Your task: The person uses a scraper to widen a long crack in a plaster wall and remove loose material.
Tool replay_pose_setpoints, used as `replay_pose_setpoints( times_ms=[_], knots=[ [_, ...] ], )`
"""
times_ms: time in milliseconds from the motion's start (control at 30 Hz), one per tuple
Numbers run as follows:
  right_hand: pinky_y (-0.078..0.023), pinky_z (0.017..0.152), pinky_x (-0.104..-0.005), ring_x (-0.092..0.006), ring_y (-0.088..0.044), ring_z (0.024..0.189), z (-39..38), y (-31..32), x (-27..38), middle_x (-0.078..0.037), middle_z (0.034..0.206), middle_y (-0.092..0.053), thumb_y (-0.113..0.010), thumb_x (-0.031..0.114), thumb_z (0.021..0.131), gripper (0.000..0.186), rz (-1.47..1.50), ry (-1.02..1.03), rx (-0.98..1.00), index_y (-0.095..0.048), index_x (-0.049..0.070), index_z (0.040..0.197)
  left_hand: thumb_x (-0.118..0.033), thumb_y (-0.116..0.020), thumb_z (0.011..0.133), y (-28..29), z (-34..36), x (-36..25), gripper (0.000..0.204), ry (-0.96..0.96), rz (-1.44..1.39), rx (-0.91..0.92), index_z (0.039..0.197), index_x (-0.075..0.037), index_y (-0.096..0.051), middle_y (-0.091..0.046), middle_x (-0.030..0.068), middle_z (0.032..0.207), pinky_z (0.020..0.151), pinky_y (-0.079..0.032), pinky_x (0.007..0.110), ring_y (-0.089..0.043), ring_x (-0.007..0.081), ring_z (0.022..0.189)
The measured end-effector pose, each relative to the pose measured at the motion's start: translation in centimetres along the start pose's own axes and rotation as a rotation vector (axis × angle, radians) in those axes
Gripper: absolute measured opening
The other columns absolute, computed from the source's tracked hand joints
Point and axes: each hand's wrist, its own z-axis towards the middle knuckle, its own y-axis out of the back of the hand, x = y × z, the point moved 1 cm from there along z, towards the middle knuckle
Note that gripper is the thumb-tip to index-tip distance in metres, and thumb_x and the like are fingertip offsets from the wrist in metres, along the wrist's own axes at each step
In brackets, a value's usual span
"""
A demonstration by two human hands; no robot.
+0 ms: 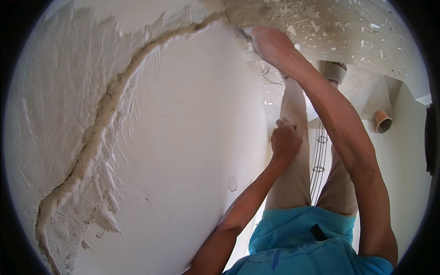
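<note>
My right hand [274, 45] reaches far forward to the foot of the white wall and is closed around a scraper [241, 33]. Only a short grey part of the tool shows; the fist hides its handle. The tool meets the wall close to the far end of a long rough groove [107, 103] cut into the plaster. In front of my thigh, my left hand [287, 142] is curled closed. Whatever it may hold is too small and hidden to name.
Wall plaster [183, 119] fills the left side, scratched and ragged along the groove. White chips and dust litter the floor [321, 30] ahead. An orange-brown pot-shaped container [382, 122] lies at the right. A thin wire cage [319, 158] shows between my legs.
</note>
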Motion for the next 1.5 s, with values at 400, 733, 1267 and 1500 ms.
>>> replay_pose_setpoints(
  times_ms=[400, 733, 1267, 1500],
  knots=[
    [-0.053, 0.079, -0.0524, -0.0398, -0.067, 0.091, 1.8, 2.2, -0.3, -0.021, 0.096, -0.068, -0.050, 0.009, 0.089, 0.026, -0.001, 0.022, -0.047, -0.065, 0.002, 0.108, -0.033, -0.064, 0.089, -0.6, 0.6, 0.6, 0.062, -0.054, 0.052, 0.002, 0.133, 0.007, -0.048, -0.062, 0.0260, 0.106, 0.079, -0.056, 0.048, -0.068, 0.0427, 0.089],
    [-0.052, 0.082, -0.0518, -0.0372, -0.066, 0.094, 3.3, -0.2, 0.2, -0.020, 0.098, -0.068, -0.050, 0.011, 0.089, 0.021, -0.071, -0.040, -0.052, -0.065, 0.003, 0.102, -0.033, -0.065, 0.088, -0.3, 0.5, 0.1, 0.057, -0.034, 0.010, 0.002, 0.127, 0.006, -0.050, -0.062, 0.0251, 0.105, 0.077, -0.057, 0.048, -0.068, 0.0415, 0.087],
    [-0.052, 0.082, -0.0492, -0.0392, -0.066, 0.093, 4.4, 1.5, -0.6, -0.021, 0.099, -0.067, -0.052, 0.011, 0.086, 0.020, -0.025, -0.049, 0.054, -0.065, 0.002, 0.100, -0.033, -0.065, 0.088, 0.5, 0.7, 0.3, 0.060, 0.012, -0.002, -0.010, 0.132, 0.005, -0.048, -0.063, 0.0248, 0.106, 0.078, -0.056, 0.049, -0.068, 0.0420, 0.088],
    [-0.051, 0.083, -0.0482, -0.0382, -0.065, 0.098, 4.3, -1.1, -2.3, -0.020, 0.103, -0.068, -0.054, 0.015, 0.088, 0.023, -0.007, -0.097, 0.079, -0.066, 0.007, 0.106, -0.032, -0.066, 0.088, 0.8, 0.5, -0.4, 0.064, 0.023, -0.026, 0.018, 0.135, 0.006, -0.048, -0.063, 0.0275, 0.106, 0.083, -0.055, 0.049, -0.068, 0.0431, 0.092]
  ],
)
